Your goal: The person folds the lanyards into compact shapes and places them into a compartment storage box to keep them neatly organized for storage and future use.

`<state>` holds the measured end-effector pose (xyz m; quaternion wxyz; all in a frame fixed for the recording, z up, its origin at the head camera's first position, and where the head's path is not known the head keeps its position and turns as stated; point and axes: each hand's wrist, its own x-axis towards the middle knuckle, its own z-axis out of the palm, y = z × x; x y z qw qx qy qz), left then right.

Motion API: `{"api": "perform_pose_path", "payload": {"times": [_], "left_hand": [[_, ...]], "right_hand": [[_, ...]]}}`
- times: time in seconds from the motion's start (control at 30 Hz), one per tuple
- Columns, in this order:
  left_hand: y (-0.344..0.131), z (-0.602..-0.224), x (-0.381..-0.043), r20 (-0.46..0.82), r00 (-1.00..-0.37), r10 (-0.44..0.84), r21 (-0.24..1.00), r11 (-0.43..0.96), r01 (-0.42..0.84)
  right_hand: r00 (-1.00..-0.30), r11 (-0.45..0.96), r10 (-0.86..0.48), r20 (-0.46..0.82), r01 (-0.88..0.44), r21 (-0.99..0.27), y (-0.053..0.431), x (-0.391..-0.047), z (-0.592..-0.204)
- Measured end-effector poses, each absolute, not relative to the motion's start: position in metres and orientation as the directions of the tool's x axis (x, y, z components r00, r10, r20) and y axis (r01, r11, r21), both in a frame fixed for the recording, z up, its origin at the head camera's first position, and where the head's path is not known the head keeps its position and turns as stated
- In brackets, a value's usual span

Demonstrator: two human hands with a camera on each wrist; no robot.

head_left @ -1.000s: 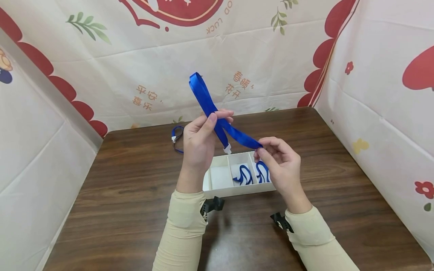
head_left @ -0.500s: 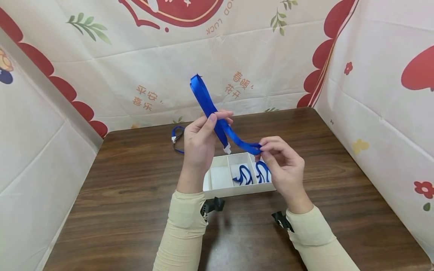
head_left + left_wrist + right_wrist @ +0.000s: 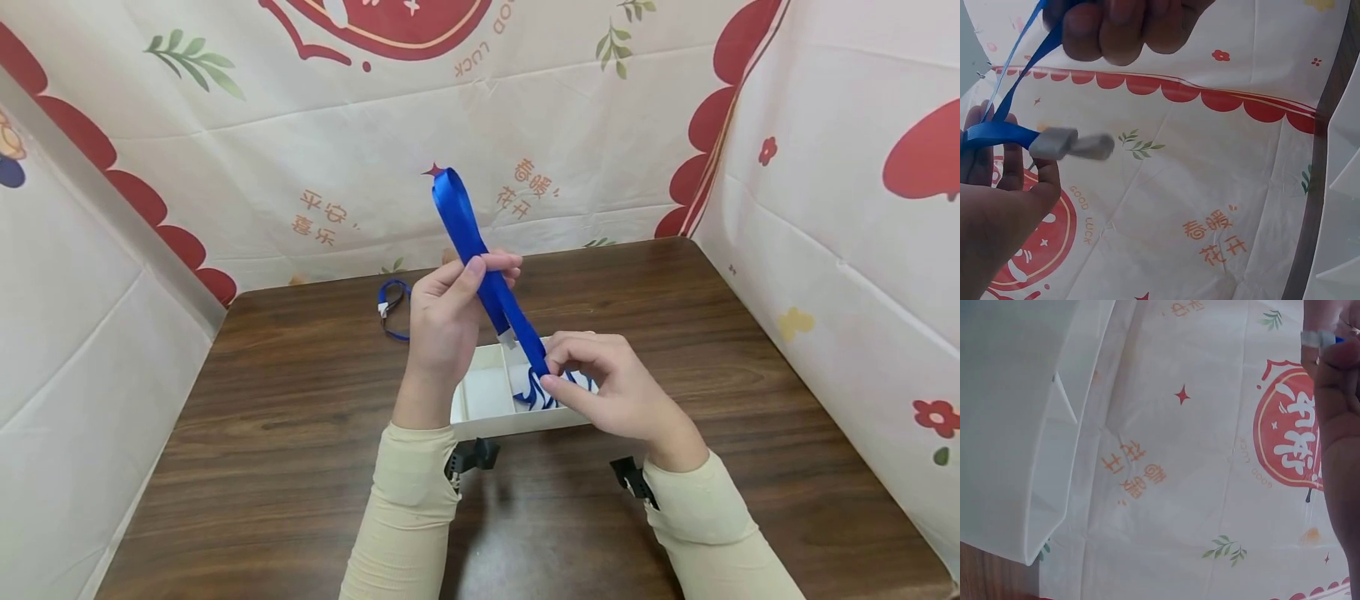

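Note:
In the head view a folded blue lanyard (image 3: 459, 212) is held up above the table. My left hand (image 3: 446, 321) pinches it around the middle between thumb and fingers, and a loop sticks up past the fingertips. From its lower side hangs a white plastic clip (image 3: 507, 338), also seen close beside the left hand (image 3: 1016, 206) in the left wrist view. Lower and to the right, my right hand (image 3: 607, 387) pinches a hanging stretch of the same strap between thumb and forefinger. Its fingers partly cover the box behind.
A white divided box (image 3: 487, 429) stands beneath the hands, with blue lanyards (image 3: 532, 392) in its right compartments. Another blue lanyard (image 3: 393, 310) lies coiled on the wooden table (image 3: 285, 433), left of the box. Printed cloth walls (image 3: 300, 150) enclose the back and sides.
My right hand has moved down and left, bringing its stretch of strap alongside the hanging clip end. The left hand keeps its pinch and has shifted only slightly.

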<state>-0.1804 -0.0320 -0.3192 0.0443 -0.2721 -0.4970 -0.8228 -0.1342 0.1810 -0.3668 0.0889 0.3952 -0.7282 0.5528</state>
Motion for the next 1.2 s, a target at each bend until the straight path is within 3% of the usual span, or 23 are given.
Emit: {"api": "perform_pose_path", "payload": {"times": [0.17, 0.27, 0.43, 0.63, 0.8, 1.0, 1.2], "left_hand": [[-0.033, -0.318, -0.180, 0.504, -0.842, 0.193, 0.782, -0.516, 0.350], [-0.034, -0.316, -0.180, 0.506, -0.843, 0.184, 0.773, -0.530, 0.348], [-0.035, -0.313, -0.178, 0.509, -0.840, 0.189, 0.769, -0.540, 0.344], [-0.032, -0.309, -0.173, 0.500, -0.833, 0.235, 0.768, -0.564, 0.302], [-0.029, -0.308, -0.170, 0.479, -0.841, 0.251, 0.774, -0.574, 0.270], [-0.026, -0.309, -0.171, 0.488, -0.830, 0.270, 0.772, -0.578, 0.266], [-0.029, -0.306, -0.174, 0.503, -0.828, 0.247, 0.779, -0.544, 0.310]], "right_hand": [[-0.625, 0.078, -0.393, 0.675, -0.753, -0.653, 0.177, -0.133, -0.370], [-0.637, 0.114, -0.337, 0.693, -0.758, -0.642, 0.173, -0.132, -0.370], [-0.662, 0.262, -0.221, 0.716, -0.748, -0.610, 0.169, -0.135, -0.370], [-0.599, 0.400, -0.214, 0.771, -0.774, -0.490, 0.163, -0.149, -0.369], [-0.589, 0.289, -0.215, 0.779, -0.801, -0.525, 0.154, -0.156, -0.371], [-0.678, 0.022, -0.210, 0.704, -0.724, -0.690, 0.144, -0.153, -0.374], [-0.727, 0.052, -0.195, 0.659, -0.678, -0.733, 0.140, -0.146, -0.372]]}}
